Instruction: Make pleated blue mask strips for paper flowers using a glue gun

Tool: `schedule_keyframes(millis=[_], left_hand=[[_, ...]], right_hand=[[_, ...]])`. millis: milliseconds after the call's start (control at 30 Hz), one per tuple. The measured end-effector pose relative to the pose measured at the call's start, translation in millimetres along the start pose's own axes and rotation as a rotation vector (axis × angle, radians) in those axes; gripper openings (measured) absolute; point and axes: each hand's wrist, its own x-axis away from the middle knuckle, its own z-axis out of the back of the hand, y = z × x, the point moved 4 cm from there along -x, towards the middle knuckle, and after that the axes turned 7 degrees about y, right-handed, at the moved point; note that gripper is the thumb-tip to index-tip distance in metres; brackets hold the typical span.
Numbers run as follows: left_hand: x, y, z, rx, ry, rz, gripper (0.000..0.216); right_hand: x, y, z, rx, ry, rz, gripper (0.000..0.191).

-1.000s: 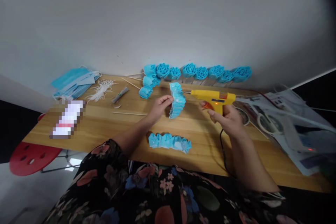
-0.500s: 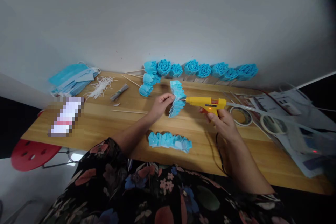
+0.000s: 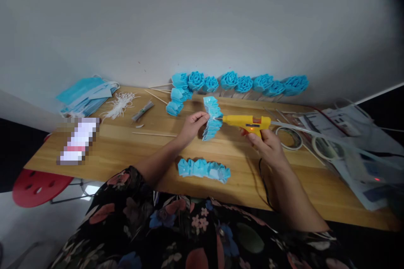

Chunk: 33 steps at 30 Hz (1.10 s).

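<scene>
Between finger and thumb, my left hand (image 3: pixel 195 125) pinches a pleated blue strip (image 3: pixel 213 128) that looks like folded face-mask fabric, fanned out above the table. My right hand (image 3: pixel 267 145) grips a yellow hot glue gun (image 3: pixel 244 121) by its handle, its small light lit. The gun's nozzle reaches the middle of the pleated strip, close to my left fingertips. A clear glue stick (image 3: pixel 284 125) sticks out of the gun's back. Nearer to me, a second folded blue strip (image 3: pixel 203 169) lies on the wooden table (image 3: pixel 158 155).
Several blue fabric roses (image 3: pixel 229 80) line the wall, some on thin sticks. At left are face masks (image 3: pixel 88 94), white cords (image 3: pixel 121 104), a bundle of wires (image 3: pixel 142 110) and a blurred-out phone (image 3: pixel 79 141). Tape rolls (image 3: pixel 288 138) lie at right. The gun's black cord (image 3: pixel 265 185) hangs over the front edge.
Both hands hold the strip and the glue gun almost exactly as before. The whole view has shifted very slightly.
</scene>
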Motion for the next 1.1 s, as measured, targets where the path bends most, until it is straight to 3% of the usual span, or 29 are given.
schedule_keyframes(millis=[533, 800, 1100], left_hand=[[0.6, -3.1, -2.4, 0.095, 0.016, 0.114, 0.029], [-2.3, -9.0, 0.6, 0.088, 0.034, 0.096, 0.029], [-6.7, -12.0, 3.8, 0.203, 0.084, 0.118, 0.033]], right_hand=[[0.1, -0.9, 2.3, 0.077, 0.029, 0.047, 0.036], [0.4, -8.7, 3.3, 0.117, 0.037, 0.122, 0.034], [-13.4, 20.0, 10.1, -0.096, 0.15, -0.108, 0.049]])
